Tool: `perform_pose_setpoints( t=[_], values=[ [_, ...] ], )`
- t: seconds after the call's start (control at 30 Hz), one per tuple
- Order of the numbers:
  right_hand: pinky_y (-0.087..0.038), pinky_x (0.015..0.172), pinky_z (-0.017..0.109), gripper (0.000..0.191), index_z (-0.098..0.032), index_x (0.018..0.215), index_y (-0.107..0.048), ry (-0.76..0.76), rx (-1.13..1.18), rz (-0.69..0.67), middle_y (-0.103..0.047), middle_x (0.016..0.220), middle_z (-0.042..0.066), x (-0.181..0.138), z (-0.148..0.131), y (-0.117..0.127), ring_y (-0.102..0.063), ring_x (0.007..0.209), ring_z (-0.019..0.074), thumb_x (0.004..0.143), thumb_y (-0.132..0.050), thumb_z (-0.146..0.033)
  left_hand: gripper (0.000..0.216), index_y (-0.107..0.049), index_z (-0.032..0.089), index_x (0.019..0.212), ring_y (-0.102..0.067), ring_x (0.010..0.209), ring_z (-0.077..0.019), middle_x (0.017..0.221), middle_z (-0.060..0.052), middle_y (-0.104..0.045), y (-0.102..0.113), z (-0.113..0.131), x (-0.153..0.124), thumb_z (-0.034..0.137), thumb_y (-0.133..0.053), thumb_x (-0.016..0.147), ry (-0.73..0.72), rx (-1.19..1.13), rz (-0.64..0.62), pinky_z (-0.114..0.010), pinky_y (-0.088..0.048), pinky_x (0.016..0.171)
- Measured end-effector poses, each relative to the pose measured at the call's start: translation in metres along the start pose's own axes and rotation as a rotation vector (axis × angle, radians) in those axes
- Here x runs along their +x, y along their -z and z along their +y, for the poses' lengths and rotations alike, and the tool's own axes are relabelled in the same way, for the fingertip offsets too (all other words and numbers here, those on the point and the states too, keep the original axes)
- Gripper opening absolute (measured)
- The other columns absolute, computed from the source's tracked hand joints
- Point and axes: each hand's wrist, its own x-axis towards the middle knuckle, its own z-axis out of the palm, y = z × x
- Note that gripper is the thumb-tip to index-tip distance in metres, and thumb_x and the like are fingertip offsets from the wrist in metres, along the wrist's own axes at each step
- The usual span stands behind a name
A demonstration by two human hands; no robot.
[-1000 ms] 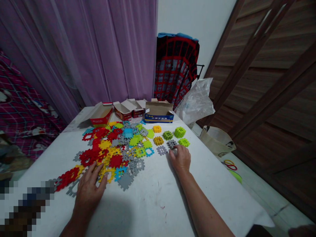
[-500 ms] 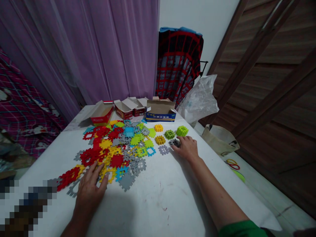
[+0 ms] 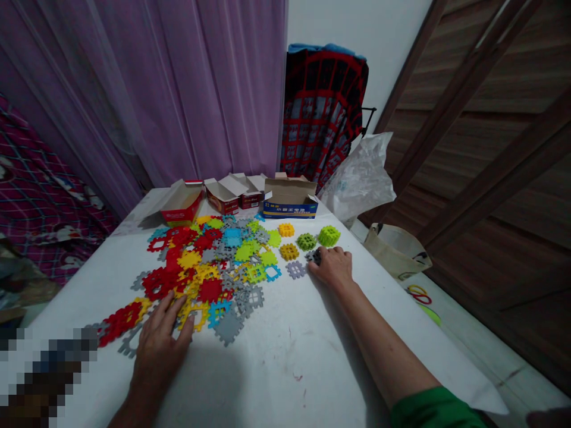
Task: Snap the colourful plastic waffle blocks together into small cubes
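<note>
Right hand (image 3: pixel 333 267): knuckles up, fingers curled close together, tips on the dark grey block (image 3: pixel 314 257). I cannot tell whether they pinch it or only rest on it. The block sits on the white table (image 3: pixel 276 368), in front of the blue cardboard box (image 3: pixel 289 203) and slightly to its right.

Change over the last second: the hand has advanced toward the box and now covers the spot where a flat lime tile lay. I no longer see that tile.

Closer to the box stand a green block (image 3: pixel 306 242) and a lime block (image 3: pixel 329 236).

Left hand (image 3: pixel 163 340): flat, fingers spread, tips on the tile pile (image 3: pixel 209 261) at its edge farthest from the box. Position unchanged.
</note>
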Motion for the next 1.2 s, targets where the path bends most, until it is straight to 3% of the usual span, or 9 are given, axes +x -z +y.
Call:
perform_pose_setpoints(
  t=[0.4,1.0,1.2],
  values=[
    [-0.031,0.086,0.042,0.041,-0.014,0.107,-0.069,-0.003,-0.013,-0.01,-0.072,0.109,0.019,0.0,-0.001,0.003,-0.055,0.111,0.033,0.083,-0.056,-0.045,0.051,-0.059,0.024,0.133,-0.051,0.133,-0.0327,0.151,-0.01,-0.048,-0.006,-0.005,0.0,0.047,-0.046,0.09,-0.083,-0.003,0.057,-0.051,-0.04,0.113],
    [-0.031,0.087,0.043,0.047,-0.015,0.114,-0.066,0.009,-0.002,0.033,-0.07,0.112,0.019,-0.001,0.0,0.003,-0.053,0.113,0.0344,0.083,-0.055,-0.049,0.051,-0.058,0.024,0.135,-0.054,0.131,-0.0314,0.153,-0.01,-0.046,-0.001,0.0,-0.002,0.049,-0.042,0.093,-0.06,0.026,0.052,-0.047,-0.043,0.111],
    [-0.032,0.091,0.044,0.048,-0.014,0.111,-0.066,-0.027,-0.004,-0.033,-0.069,0.111,0.02,0.01,-0.007,0.009,-0.053,0.114,0.035,0.084,-0.054,-0.051,0.051,-0.06,0.024,0.133,-0.053,0.132,-0.0315,0.152,-0.01,-0.047,-0.005,-0.005,-0.001,0.05,-0.043,0.093,-0.069,0.044,0.064,-0.048,-0.044,0.11]
  ],
)
